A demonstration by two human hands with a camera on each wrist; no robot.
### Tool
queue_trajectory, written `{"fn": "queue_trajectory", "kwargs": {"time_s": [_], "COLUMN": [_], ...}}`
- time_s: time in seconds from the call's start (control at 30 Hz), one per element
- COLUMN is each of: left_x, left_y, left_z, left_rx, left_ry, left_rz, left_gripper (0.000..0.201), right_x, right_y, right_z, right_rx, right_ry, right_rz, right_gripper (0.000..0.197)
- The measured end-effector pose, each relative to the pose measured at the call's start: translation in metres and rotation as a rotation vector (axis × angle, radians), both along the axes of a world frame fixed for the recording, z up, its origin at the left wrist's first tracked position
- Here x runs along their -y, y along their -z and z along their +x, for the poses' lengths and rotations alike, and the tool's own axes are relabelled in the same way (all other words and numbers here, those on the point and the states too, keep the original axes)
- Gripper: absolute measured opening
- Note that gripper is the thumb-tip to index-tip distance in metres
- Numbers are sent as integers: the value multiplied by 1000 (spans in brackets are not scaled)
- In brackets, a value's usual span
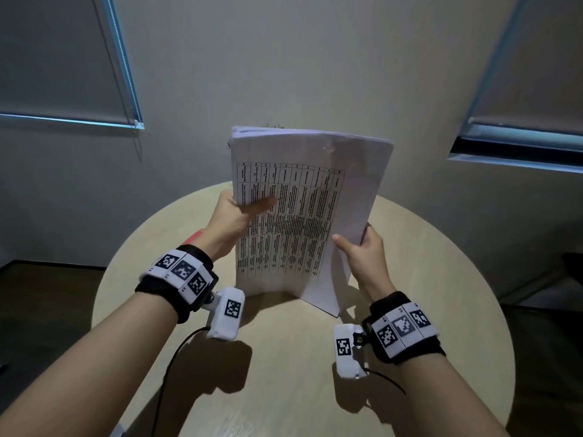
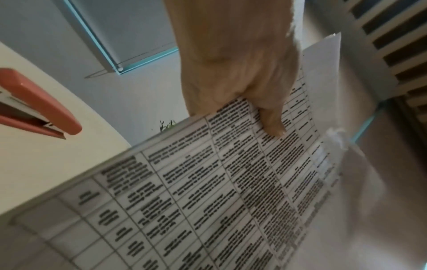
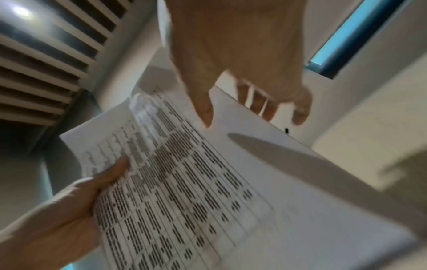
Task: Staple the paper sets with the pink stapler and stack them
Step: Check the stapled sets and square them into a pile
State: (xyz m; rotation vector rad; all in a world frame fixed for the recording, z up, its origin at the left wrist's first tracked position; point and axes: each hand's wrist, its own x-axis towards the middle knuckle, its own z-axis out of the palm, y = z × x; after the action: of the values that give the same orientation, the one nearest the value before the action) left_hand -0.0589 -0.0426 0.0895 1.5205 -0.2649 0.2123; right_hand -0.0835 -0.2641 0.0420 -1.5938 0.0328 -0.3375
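Note:
A thick set of printed papers (image 1: 303,216) stands upright on its lower edge on the round beige table (image 1: 426,279). My left hand (image 1: 239,212) grips its left edge, thumb lying across the printed table on the front page (image 2: 208,201). My right hand (image 1: 359,247) pinches the right edge of the front sheets (image 3: 208,191), thumb in front and fingers behind; those sheets fan away from the rest. The pink stapler (image 2: 39,106) lies on the table to the left, a sliver of it (image 1: 193,239) showing behind my left wrist.
The table's curved edge (image 1: 104,279) runs close on the left, with dark floor beyond. A plain wall stands behind the table, with a window blind (image 1: 63,74) on the left and another (image 1: 536,89) on the right. Thin cables trail from both wrist cameras.

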Motion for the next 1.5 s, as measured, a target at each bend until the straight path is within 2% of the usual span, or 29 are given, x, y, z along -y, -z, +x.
{"fn": "queue_trajectory", "kwargs": {"time_s": [0.07,0.13,0.17,0.2,0.27,0.33,0.4,0.5,0.57,0.63,0.73,0.83,0.93,1.0,1.07,1.17,1.27,1.37,1.5], "left_x": [0,-1,0,0,6,10,2,-30,-47,-55,-47,-40,-41,-39,-32,-19,-17,-23,-27], "left_y": [2,7,9,13,20,26,34,40,44,50,50,44,43,49,58,65,55,42,47], "left_z": [3,8,10,12,11,7,8,12,12,12,7,4,2,-2,-7,-10,-7,-4,-4], "left_rx": [-17,-94,-148,-196,-253,-295,-310,-304,-287,-256,-181,-99,-58,-58,-69,-70,-44,6,-34], "left_ry": [-50,-122,-144,-149,-123,-76,5,21,-11,-50,-43,-34,-50,-43,-13,-32,-26,15,42], "left_rz": [-65,-201,-284,-343,-423,-469,-517,-559,-432,-220,29,22,-116,-148,-127,-106,-75,-101,-131], "left_gripper": [33,45,52,56,47,31,42,66,49,32,29,31,52,67,58,32,19,23,52], "right_x": [6,8,9,9,6,9,22,46,58,66,70,70,74,79,82,83,83,87,87], "right_y": [18,33,40,43,42,41,41,31,20,11,-3,-14,-11,1,14,26,19,8,12], "right_z": [2,-3,-4,-6,-11,-8,-1,2,-4,-5,-5,-9,-13,-14,-14,-15,-15,-12,-8], "right_rx": [-120,-314,-382,-419,-453,-448,-346,-222,-134,-55,55,149,168,120,65,0,30,87,79], "right_ry": [184,257,210,129,-57,-84,-19,134,193,209,204,148,90,105,132,147,136,123,114], "right_rz": [-6,191,350,528,809,901,869,605,488,379,194,68,32,42,42,60,70,73,58], "right_gripper": [59,80,77,60,30,11,14,14,16,17,15,18,30,34,34,34,31,32,34]}}
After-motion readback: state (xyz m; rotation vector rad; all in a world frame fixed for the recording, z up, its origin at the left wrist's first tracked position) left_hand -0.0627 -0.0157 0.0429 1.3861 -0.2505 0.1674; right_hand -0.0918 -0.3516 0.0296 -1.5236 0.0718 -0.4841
